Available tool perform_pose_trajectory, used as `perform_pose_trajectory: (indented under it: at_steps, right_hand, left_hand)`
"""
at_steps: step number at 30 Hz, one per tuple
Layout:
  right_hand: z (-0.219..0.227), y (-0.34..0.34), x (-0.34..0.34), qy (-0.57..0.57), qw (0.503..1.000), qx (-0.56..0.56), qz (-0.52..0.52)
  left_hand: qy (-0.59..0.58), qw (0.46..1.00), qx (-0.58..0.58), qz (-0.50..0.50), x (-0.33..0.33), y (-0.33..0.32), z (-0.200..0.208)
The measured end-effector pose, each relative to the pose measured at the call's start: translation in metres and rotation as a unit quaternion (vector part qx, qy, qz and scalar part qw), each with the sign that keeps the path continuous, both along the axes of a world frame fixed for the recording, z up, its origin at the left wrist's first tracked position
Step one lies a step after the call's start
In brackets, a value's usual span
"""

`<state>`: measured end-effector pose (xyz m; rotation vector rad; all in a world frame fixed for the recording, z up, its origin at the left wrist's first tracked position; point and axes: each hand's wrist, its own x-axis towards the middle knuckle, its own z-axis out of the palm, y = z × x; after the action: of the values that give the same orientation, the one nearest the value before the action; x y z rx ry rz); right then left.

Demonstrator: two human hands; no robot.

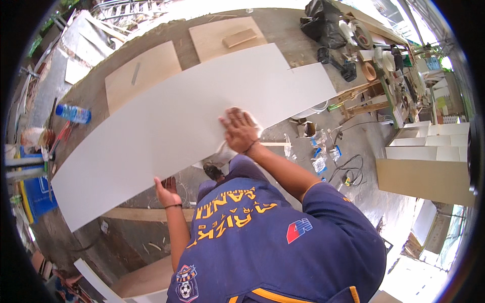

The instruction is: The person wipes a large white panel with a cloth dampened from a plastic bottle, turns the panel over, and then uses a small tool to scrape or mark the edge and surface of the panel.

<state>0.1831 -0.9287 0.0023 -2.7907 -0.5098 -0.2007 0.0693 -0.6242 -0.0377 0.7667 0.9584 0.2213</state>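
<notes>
A long white panel (pixel 166 118) lies in front of me, its ends running to the lower left and the upper right. My right hand (pixel 238 130) rests on it close to the near edge, fingers stretched over a white cloth (pixel 256 123) pressed beneath the palm. Part of the cloth shows beside the hand. At the near edge, farther left, my left hand (pixel 166 192) holds the panel with its thumb up against the rim. Its other fingers are partly hidden below the board.
Two plain wooden boards (pixel 144 76) lie beyond the panel; a small wood block (pixel 239 38) is on one. A water bottle (pixel 74 113) lies at left. Black plastic bags (pixel 323 22) and tape rolls (pixel 369 70) sit far right. A cable (pixel 353 169) and a cabinet (pixel 427 171) stand right.
</notes>
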Motion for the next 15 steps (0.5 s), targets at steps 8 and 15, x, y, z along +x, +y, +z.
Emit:
perform_pose_trajectory:
  at_steps: [8, 15]
  right_hand:
    - [-0.018, -0.229, 0.045, -0.064, 0.979, -0.071, -0.178]
    - [-0.074, -0.414, 0.085, -0.202, 0.967, 0.041, -0.15]
  left_hand:
    - [0.027, 0.998, 0.05, 0.003, 0.006, -0.019, 0.003]
    - [0.048, 0.996, 0.049, 0.049, 0.016, -0.019, -0.007]
